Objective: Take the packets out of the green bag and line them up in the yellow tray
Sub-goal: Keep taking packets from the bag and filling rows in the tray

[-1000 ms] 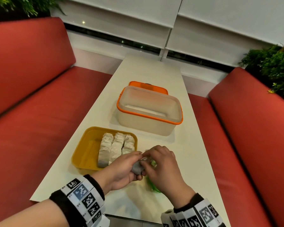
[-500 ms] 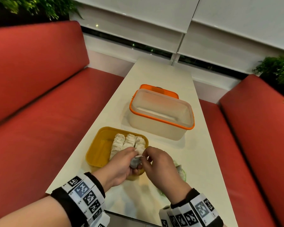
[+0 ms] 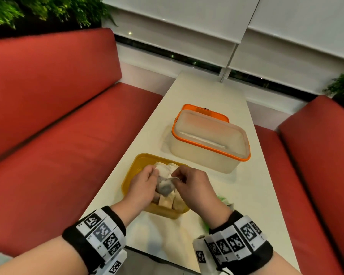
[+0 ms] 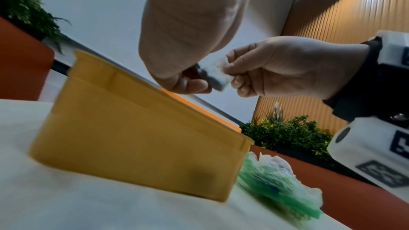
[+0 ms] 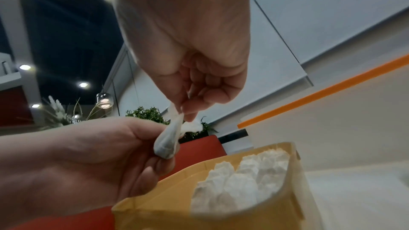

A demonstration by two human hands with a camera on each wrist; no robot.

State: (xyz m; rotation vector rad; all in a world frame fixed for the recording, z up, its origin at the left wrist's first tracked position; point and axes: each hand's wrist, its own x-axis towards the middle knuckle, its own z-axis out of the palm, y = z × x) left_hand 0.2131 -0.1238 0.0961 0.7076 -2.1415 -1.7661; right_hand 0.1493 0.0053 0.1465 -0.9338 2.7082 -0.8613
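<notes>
Both hands hold one small white-grey packet (image 3: pixel 165 186) just above the yellow tray (image 3: pixel 131 171). My left hand (image 3: pixel 145 183) grips the packet's lower body, and my right hand (image 3: pixel 189 185) pinches its top edge. In the right wrist view the packet (image 5: pixel 167 142) hangs over the rows of white packets (image 5: pixel 241 179) lined up in the tray (image 5: pixel 168 204). The left wrist view shows the packet (image 4: pixel 215 76) between both hands above the tray (image 4: pixel 137 139). The crumpled green bag (image 4: pixel 278 184) lies on the table right of the tray; in the head view the green bag (image 3: pixel 222 201) peeks out behind my right wrist.
A translucent box with an orange rim (image 3: pixel 209 141) stands behind the tray, its orange lid (image 3: pixel 205 111) propped behind it. The white table (image 3: pixel 207 90) is narrow, with red bench seats (image 3: pixel 68 145) on both sides. Plants sit behind the seats.
Both hands carried the packet from over the green bag leftward and forward until it hangs above the tray. The view shifted with the head.
</notes>
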